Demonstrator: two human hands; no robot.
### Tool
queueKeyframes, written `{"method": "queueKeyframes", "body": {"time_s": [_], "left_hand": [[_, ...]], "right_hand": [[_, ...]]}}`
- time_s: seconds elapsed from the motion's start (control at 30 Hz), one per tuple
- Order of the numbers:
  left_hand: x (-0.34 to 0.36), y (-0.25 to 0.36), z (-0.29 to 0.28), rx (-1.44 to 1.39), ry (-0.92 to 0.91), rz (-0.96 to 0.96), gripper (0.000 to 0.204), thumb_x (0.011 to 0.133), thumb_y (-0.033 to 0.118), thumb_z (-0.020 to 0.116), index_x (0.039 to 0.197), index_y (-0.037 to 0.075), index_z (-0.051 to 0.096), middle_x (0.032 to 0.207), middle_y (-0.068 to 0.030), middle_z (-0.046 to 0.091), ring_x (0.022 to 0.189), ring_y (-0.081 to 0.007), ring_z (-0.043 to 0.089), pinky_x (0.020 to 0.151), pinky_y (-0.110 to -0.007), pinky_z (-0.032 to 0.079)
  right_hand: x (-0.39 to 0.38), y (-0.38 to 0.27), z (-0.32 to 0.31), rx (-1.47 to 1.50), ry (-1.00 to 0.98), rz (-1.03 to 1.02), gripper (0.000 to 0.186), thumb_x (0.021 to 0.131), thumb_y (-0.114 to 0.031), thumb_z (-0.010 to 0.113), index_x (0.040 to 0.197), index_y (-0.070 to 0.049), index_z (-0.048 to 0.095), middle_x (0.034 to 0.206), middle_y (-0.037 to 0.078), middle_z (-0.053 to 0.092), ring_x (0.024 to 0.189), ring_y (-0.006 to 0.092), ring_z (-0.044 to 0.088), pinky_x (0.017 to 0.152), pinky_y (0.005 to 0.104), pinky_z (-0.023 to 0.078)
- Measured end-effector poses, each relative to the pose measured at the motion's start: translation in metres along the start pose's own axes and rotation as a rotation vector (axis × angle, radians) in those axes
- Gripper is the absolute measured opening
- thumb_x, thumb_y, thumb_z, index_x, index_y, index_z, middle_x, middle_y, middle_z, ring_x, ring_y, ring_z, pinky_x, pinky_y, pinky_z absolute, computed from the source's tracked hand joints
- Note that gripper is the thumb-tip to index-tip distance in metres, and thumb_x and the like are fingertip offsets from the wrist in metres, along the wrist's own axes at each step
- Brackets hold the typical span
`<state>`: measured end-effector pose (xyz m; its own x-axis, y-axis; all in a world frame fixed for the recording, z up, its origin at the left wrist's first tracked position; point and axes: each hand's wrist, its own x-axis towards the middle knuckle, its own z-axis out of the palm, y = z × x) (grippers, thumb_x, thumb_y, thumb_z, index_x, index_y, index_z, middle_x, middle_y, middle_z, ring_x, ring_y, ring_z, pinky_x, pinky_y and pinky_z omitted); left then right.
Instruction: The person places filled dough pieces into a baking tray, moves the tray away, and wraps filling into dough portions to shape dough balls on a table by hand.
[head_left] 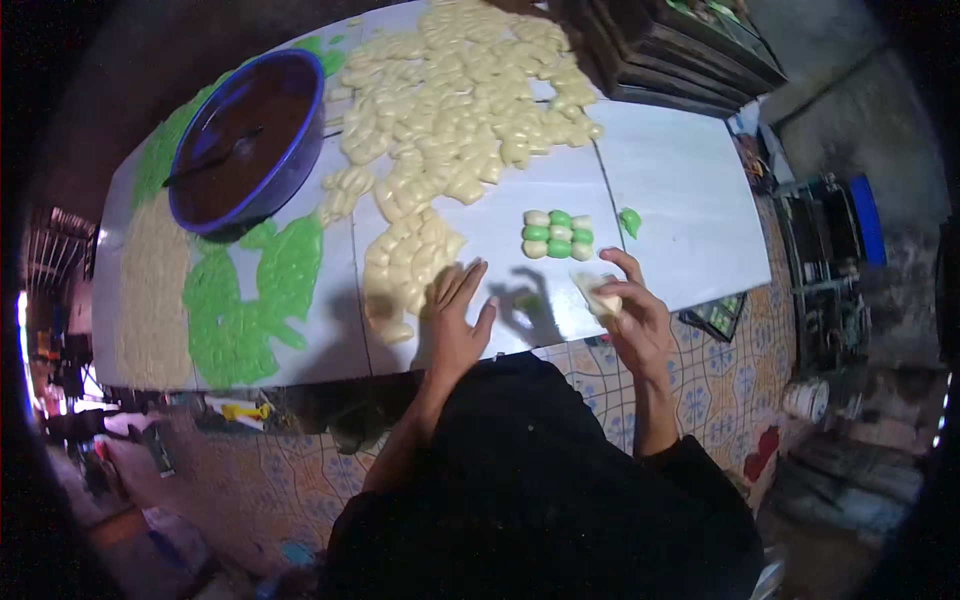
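The right hand (644,325) grips an irregular cream dough piece (594,294), probably soft and easily dented, best pinched at its edges; the left hand (460,322) lies open.

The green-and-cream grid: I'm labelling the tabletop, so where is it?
In the head view, the green-and-cream grid lies right of centre on the white table, beyond the right hand and just left of a lone green piece.

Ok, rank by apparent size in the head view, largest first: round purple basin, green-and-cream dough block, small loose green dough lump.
1. Purple basin
2. Dough block
3. Green lump
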<state>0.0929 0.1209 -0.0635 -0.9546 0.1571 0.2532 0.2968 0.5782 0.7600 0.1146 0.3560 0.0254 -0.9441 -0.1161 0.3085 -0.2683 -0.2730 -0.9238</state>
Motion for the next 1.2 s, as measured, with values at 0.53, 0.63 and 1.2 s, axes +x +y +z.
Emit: {"method": "queueKeyframes", "body": {"time_s": [0.53, 0.63, 1.2], "left_hand": [[0.013, 0.001, -0.062, -1.717, 0.312, -0.6, 0.035, 0.087, 0.02, 0.065, 0.114, 0.001, 0.056, 0.104, -0.003, 0.06, 0.09, -0.011, 0.057, 0.077, -0.025, 0.047], [0.024, -0.011, -0.088, -2.027, 0.127, -0.476, 0.075, 0.08, 0.055, 0.065, 0.128, 0.0, 0.045, 0.11, -0.0041, 0.056, 0.098, -0.0191, 0.055, 0.084, -0.03, 0.046], [0.249, -0.201, -0.254, 0.051, -0.322, -0.684, 0.092, 0.086, 0.076, 0.017, 0.117, -0.001, 0.057, 0.101, -0.0201, 0.065, 0.098, -0.0311, 0.059, 0.085, -0.047, 0.04]], "right_hand": [[0.082, 0.113, 0.135, -0.509, -0.358, -0.226, 0.043, 0.089, -0.037, 0.06, 0.109, 0.0, 0.059, 0.121, 0.012, 0.049, 0.112, 0.0221, 0.049, 0.095, 0.0332, 0.04], [0.1, 0.113, 0.154, 0.085, -0.361, 0.191, 0.049, 0.086, -0.037, 0.065, 0.117, 0.0, 0.054, 0.124, 0.01, 0.049, 0.114, 0.0211, 0.047, 0.095, 0.0332, 0.039], [0.128, 0.2, 0.134, 0.397, -0.238, 0.366, 0.076, 0.089, -0.017, 0.064, 0.149, -0.012, 0.017, 0.142, 0.013, 0.035, 0.12, 0.0243, 0.047, 0.1, 0.0407, 0.042]]}}
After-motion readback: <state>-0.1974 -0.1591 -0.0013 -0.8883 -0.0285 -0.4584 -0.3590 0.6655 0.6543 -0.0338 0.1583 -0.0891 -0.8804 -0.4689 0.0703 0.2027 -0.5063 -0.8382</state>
